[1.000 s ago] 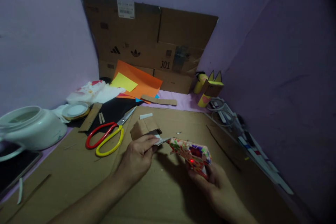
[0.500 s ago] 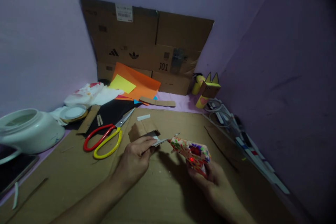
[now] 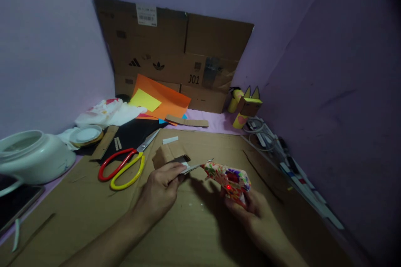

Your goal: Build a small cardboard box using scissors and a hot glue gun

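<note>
My left hand (image 3: 163, 187) and right hand (image 3: 252, 212): both bare. Forearms (image 3: 119, 238) bare as well, right down to the bottom edge of the frame. Light is dim, so finer detail on fingers and nails is unreadable.

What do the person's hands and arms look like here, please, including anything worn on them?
Both are uncovered. The left hand and right hand wear no gloves, and no sleeve shows on the left forearm or the right forearm up to the picture's edge. No watch, bracelet or ring can be made out on the wrists or fingers, though the light is dim.
</note>
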The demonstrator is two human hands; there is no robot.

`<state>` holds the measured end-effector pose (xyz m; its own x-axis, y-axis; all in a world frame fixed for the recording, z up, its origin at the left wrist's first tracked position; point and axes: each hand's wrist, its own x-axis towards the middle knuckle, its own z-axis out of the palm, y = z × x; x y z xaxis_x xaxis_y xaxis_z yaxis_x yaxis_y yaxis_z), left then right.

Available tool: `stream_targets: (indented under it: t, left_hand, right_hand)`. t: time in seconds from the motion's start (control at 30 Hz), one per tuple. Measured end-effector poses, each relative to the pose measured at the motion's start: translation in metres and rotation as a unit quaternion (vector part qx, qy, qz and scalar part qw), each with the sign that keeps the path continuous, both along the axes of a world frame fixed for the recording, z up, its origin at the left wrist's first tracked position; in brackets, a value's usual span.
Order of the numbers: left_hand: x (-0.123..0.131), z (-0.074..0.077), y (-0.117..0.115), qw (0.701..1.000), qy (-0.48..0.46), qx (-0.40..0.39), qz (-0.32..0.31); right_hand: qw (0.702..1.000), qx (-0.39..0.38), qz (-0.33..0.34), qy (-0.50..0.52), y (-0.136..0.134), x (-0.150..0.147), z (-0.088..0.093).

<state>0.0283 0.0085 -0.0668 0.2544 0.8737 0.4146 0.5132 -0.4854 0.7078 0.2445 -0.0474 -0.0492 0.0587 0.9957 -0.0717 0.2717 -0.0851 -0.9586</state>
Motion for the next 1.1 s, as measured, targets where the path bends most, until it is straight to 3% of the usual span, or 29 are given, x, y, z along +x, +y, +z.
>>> stream_targets:
  t: [0.23,0.53,1.1]
  left_hand:
    - [0.0006,0.0002,0.0012,1.0,-0.007,-0.005,-0.004]
    - [-0.0001,0.0006,0.001,1.0,-0.007,0.001,-0.01]
    - [0.0,-0.0014,0.0007,1.0,-0.004,0.011,-0.003]
  right_hand:
    - [0.998,0.005,0.005,0.066,0.0003,-0.0019,0.005]
    - [1.0,-0.004,-0.006,0.027,-0.0005,0.0002,-0.0033]
    - [1.0,-0.029,-0.012,-0.003,-0.0004,-0.0026,-0.0009]
